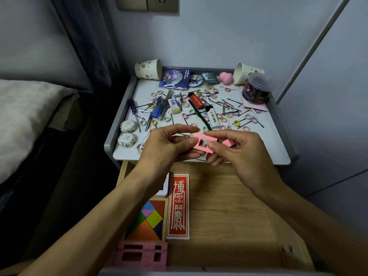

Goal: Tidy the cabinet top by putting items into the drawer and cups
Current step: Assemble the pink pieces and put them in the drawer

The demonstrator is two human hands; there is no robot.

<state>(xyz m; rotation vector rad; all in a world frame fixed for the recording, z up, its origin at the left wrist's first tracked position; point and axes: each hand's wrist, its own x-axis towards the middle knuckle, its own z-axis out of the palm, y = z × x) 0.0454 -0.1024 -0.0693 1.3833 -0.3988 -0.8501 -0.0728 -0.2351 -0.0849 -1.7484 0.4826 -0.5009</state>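
Both hands hold a pink notched block (205, 143) over the front edge of the white cabinet top (276, 150). My left hand (169, 145) pinches its left end; my right hand (239, 150) pinches its right end and also holds a second small pink piece (229, 143). Below them the wooden drawer (229, 216) stands open, with a tangram puzzle (149, 220), a red card (178, 206) and more pink blocks (142, 255) along its left side. Two paper cups lie tipped at the back, one at the left (148, 68) and one at the right (247, 73).
The cabinet top is strewn with hair ties, bobby pins, screwdrivers (155, 112), an eraser (174, 105), two lighters (196, 100), badges (175, 77), a pink sponge (226, 76), a clear jar (257, 89) and round soaps (127, 133). A bed (23, 116) lies left, a wall right.
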